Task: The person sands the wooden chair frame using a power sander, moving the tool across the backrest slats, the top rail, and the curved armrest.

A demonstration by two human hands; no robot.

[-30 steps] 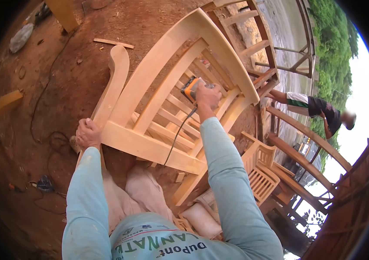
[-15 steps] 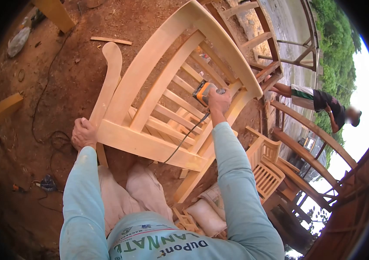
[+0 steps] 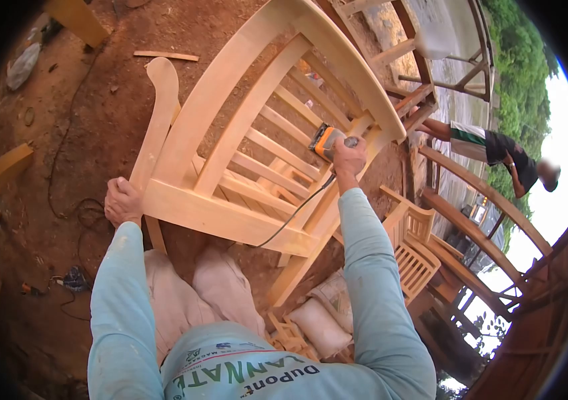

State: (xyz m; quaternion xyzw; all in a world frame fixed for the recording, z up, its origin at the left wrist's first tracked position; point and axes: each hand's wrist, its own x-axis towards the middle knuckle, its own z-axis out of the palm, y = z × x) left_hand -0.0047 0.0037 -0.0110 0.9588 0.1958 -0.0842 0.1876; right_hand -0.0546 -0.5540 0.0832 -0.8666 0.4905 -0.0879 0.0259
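Note:
A large pale wooden chair [image 3: 224,217] with a slatted back lies tilted before me. My left hand [image 3: 124,201] is closed around the base of its curved armrest [image 3: 158,110], at the near left corner. An orange and grey power sander [image 3: 324,141] sits against the wood of the slatted back, near its right side. My right hand [image 3: 349,160] is wrapped round the sander's rear grip. The sander's dark cord [image 3: 295,212] runs down across the slats and the near rail. The sander's underside is hidden.
A person [image 3: 497,150] stands at the right beyond dark wooden frames [image 3: 474,233]. A smaller slatted chair [image 3: 416,261] and stuffed sacks [image 3: 322,327] are at lower right. Loose cords [image 3: 90,213] and a wood strip [image 3: 166,55] lie on the dirt floor.
My right hand and the sander have moved a little to the right along the chair back. My left hand keeps its grip. The chair sits slightly higher and further left in view.

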